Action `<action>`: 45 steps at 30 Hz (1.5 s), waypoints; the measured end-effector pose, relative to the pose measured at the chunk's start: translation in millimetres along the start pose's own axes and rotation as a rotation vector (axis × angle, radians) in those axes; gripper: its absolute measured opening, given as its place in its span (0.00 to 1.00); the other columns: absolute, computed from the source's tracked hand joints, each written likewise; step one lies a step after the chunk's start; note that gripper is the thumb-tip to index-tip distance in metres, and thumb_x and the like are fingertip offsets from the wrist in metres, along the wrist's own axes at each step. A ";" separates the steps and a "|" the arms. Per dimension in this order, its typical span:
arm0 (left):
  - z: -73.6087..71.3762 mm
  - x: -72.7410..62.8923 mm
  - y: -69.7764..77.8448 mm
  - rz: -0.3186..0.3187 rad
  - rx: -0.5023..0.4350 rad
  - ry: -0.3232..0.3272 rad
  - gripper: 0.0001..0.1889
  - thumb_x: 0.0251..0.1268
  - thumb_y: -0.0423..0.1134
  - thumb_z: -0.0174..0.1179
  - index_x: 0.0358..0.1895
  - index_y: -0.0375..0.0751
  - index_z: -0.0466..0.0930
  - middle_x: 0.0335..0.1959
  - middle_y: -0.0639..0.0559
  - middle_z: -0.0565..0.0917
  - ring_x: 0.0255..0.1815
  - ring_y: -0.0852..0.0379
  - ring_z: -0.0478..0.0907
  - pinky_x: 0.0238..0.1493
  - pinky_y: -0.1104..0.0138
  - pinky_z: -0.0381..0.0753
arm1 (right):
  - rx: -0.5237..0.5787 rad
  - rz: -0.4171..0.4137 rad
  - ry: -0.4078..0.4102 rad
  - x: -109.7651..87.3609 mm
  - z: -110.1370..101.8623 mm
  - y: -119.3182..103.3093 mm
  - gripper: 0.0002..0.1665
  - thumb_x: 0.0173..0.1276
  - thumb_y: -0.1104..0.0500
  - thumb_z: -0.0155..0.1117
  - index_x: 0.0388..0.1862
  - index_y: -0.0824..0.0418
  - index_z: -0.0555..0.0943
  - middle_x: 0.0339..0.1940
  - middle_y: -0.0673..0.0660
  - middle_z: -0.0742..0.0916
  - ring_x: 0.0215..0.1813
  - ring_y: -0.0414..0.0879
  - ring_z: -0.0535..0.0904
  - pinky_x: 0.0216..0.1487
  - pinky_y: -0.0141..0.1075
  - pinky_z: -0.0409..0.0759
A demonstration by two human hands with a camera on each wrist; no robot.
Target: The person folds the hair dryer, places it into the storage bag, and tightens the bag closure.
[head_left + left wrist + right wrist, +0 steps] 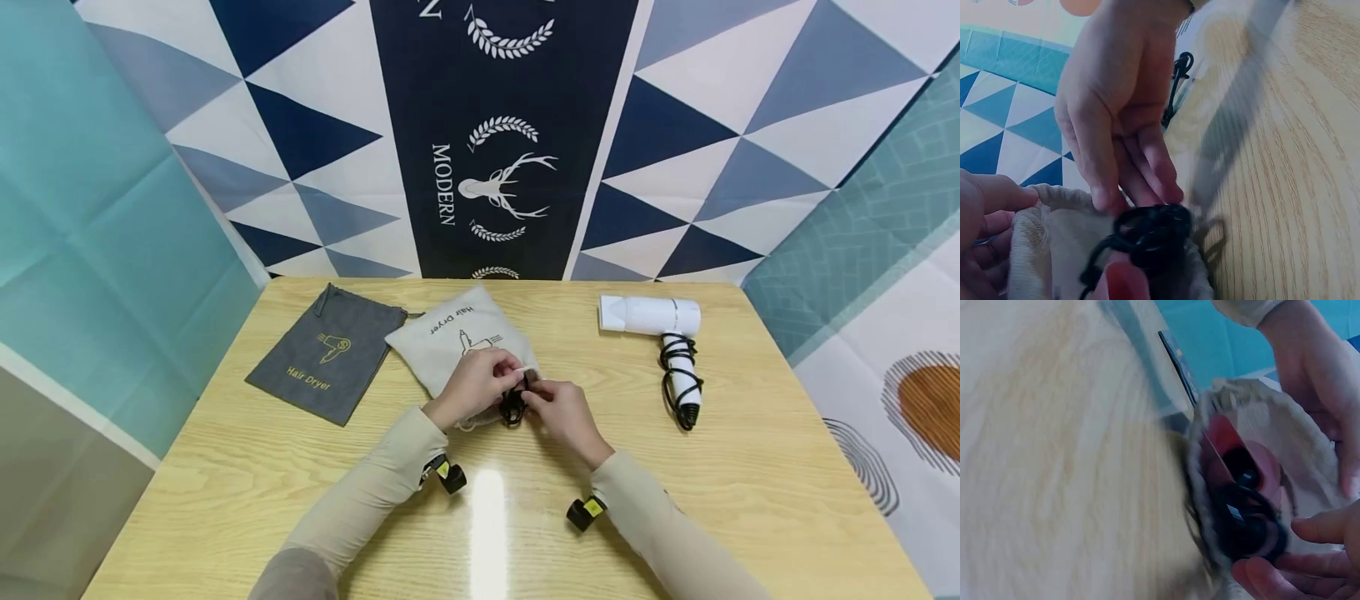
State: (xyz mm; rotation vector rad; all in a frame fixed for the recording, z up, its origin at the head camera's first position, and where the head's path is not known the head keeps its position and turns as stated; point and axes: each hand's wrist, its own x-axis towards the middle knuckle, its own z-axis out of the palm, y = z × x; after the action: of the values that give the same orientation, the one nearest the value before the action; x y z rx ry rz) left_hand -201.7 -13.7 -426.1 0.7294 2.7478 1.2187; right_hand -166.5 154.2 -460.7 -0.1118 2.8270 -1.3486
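A beige drawstring pouch with "Hair Dryer" printing lies on the table, its mouth toward me. My left hand pinches the rim of the mouth between thumb and fingers. At the other side of the mouth, my right hand has thumb and fingertips apart, fingertips touching a coiled black cord. Inside the pouch sits a pink hair dryer, mostly hidden by the cloth. In the left wrist view, the cord bundle lies at the mouth beside the pink part.
A grey pouch with a gold dryer print lies flat at the left, close to the beige one. On the right is a white hair dryer, a black cord wound round its handle. Patterned cloth walls stand behind and beside the wooden table.
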 end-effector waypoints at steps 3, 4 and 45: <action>0.7 -1.1 -0.3 -0.011 0.001 -0.008 0.05 0.65 0.40 0.62 0.38 0.43 0.85 0.30 0.55 0.85 0.29 0.65 0.76 0.38 0.73 0.75 | -0.026 -0.011 0.038 -1.4 -9.0 -0.2 0.09 0.65 0.61 0.67 0.36 0.67 0.86 0.31 0.61 0.89 0.28 0.41 0.81 0.31 0.30 0.78; 0.8 -1.4 -0.2 -0.015 0.002 -0.010 0.05 0.65 0.40 0.62 0.38 0.43 0.85 0.30 0.56 0.85 0.29 0.65 0.76 0.38 0.73 0.75 | -0.036 -0.020 0.054 -1.1 -11.9 -0.4 0.08 0.64 0.61 0.68 0.35 0.67 0.85 0.30 0.60 0.89 0.28 0.42 0.81 0.31 0.31 0.78; -9.7 -42.3 -11.6 -0.020 0.409 0.154 0.09 0.51 0.32 0.70 0.32 0.44 0.79 0.30 0.53 0.78 0.31 0.56 0.74 0.34 0.65 0.74 | -0.137 0.050 0.020 22.9 -15.2 5.1 0.15 0.74 0.60 0.49 0.45 0.68 0.80 0.22 0.58 0.79 0.19 0.45 0.69 0.22 0.36 0.66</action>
State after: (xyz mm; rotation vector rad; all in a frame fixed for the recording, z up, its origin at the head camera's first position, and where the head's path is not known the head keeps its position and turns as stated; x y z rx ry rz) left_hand -171.0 -45.6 -433.8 0.6541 3.1674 0.7399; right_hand -190.2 167.6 -454.6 -0.0282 2.9157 -1.1530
